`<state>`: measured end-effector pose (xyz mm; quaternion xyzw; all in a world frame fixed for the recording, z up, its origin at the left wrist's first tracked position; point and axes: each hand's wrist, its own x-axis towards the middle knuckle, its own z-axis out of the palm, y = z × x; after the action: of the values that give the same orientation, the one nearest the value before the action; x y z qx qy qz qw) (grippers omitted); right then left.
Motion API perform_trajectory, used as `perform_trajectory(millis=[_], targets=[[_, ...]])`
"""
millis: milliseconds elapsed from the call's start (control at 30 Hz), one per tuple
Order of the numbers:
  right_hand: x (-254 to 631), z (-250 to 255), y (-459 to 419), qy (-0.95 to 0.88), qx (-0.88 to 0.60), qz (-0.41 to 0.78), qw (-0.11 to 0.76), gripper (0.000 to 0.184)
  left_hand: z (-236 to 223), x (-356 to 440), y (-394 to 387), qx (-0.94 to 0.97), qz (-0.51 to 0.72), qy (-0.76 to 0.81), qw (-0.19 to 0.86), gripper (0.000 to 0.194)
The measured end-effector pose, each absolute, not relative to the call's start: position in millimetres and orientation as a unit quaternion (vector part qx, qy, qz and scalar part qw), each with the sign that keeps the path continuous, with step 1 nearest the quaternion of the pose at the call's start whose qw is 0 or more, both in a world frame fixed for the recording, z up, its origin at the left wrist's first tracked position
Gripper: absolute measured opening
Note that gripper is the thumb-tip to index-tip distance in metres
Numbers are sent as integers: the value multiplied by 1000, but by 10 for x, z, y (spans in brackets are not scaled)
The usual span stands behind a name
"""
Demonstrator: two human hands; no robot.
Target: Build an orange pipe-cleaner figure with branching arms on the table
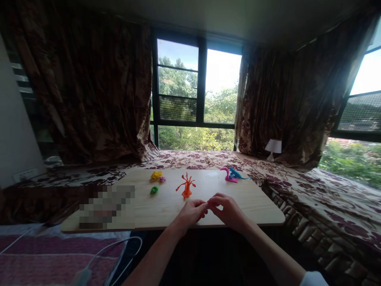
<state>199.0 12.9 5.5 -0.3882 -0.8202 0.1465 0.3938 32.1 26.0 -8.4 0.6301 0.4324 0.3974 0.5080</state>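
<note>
My left hand (190,213) and my right hand (228,209) meet fingertip to fingertip over the near edge of a light wooden board (256,200). Their fingers are pinched together; whatever is between them is too small to make out. Just beyond the hands stands an orange clay figure (186,186) with branching arms. Farther left lie a green clay lump (154,190), a yellow lump (156,174) and a small pink bit (162,179). At the far right of the board sit a pink clay figure (228,174) and a blue one (237,173).
The board rests on a bed with a floral cover (297,178). A blurred patch (107,206) covers the board's left part. A small white lamp (274,147) stands by the curtains. A white cable (119,248) loops at lower left. Windows lie behind.
</note>
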Motion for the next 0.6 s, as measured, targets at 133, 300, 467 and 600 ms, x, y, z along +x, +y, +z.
perform_trajectory(millis=[133, 300, 467, 600], targets=[[1971, -53, 195, -777, -398, 240, 425, 22, -94, 292, 262, 617, 399, 427, 527, 34], [1924, -231, 476, -712, -434, 341, 435, 35, -111, 300, 305, 606, 412, 438, 522, 27], [1954, -310, 812, -736, -568, 98, 355, 30, -158, 267, 308, 585, 414, 454, 529, 28], [2016, -315, 882, -762, -569, 63, 304, 26, -166, 238, 320, 591, 429, 457, 508, 35]])
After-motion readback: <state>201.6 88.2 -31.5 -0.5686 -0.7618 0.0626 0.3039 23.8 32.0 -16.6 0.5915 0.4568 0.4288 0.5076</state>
